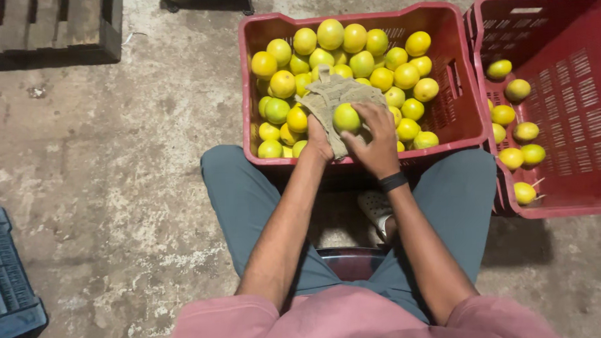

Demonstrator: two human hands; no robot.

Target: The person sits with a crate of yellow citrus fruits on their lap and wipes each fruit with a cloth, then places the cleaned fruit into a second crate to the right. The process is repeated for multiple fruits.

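Hands' grip: left (318,142) around cloth (331,97), right (375,135) around yellow-green fruit (346,117), over red crate (460,108).

open air over the heaped fruit (350,59), red crate walls (463,114) all around

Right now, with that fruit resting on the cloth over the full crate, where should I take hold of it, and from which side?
Grip the yellow-green fruit around its widest middle, coming from above. It is round and sits on the cloth, which the left hand holds from beneath, so its underside is blocked. The right hand already has its fingers over the fruit's right side.
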